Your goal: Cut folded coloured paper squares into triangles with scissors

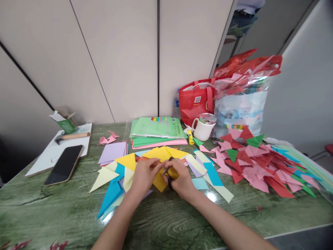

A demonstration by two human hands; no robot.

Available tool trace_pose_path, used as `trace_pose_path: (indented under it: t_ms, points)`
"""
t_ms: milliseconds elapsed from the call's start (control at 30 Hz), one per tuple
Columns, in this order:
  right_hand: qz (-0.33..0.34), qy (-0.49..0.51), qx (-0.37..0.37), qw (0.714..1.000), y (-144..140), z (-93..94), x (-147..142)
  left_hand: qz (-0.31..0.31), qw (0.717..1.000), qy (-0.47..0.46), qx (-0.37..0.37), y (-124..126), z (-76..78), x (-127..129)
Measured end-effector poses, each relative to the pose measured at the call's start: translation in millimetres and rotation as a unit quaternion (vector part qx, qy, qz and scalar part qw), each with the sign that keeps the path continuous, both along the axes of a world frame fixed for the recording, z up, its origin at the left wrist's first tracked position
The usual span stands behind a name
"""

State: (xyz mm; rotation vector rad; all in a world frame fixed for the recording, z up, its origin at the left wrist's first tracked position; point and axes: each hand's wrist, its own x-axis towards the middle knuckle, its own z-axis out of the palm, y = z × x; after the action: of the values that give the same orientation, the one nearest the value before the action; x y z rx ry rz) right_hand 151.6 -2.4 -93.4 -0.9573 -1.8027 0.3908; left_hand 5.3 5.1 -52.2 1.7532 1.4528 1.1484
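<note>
My right hand (180,177) is wrapped round a pair of scissors (170,183) with dark handles. Close beside it, my left hand (144,176) is closed in a pinch at the scissors' blade end; what its fingertips hold is too small to make out. Beneath and behind both hands lie yellow paper pieces (161,152). To the left are folded blue paper pieces (111,195) and cream paper pieces (104,177). Just right of my right hand, cut paper strips (213,174) in blue, cream and lilac overlap on the green table (166,225).
A heap of pink, red and green folded paper (256,163) spreads at the right. Behind stand a white mug (204,129), glue stick (190,137), red bag (196,104) and green paper pack (158,127). At left lie a phone (65,164), hammer (74,136) and lilac paper stack (113,152).
</note>
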Motion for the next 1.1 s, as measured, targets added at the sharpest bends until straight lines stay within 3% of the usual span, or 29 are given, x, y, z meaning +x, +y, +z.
trace_pose_path:
  t_ms: [167,300,433,633,733,867,1000,1100]
  points:
    - [-0.062,0.09,-0.036,0.993,-2,5.2,1,0.039,0.997,-0.062,-0.01,4,0.2,-5]
    - [-0.064,0.24,-0.134,0.959,2,5.0,-1,0.07,0.988,-0.141,-0.007,5,-0.1,-6]
    - [-0.022,0.301,-0.2,0.932,5,4.4,-1,0.013,0.976,-0.215,-0.037,0,4.8,-2]
    - [-0.042,0.345,-0.183,0.92,5,9.7,0,-0.107,0.965,-0.194,-0.138,-7,10.4,2]
    - [-0.036,0.357,-0.186,0.915,5,13.6,0,-0.049,0.974,-0.197,-0.101,-5,7.0,1]
    - [0.066,0.3,-0.234,0.922,1,13.4,-3,0.074,0.955,-0.288,0.016,-3,4.5,-1]
    - [0.219,0.226,-0.33,0.89,-9,8.1,-9,0.08,0.938,-0.335,0.04,-4,7.7,1]
    - [0.276,0.219,-0.362,0.863,-15,5.5,-12,0.091,0.942,-0.32,0.039,-6,9.3,3]
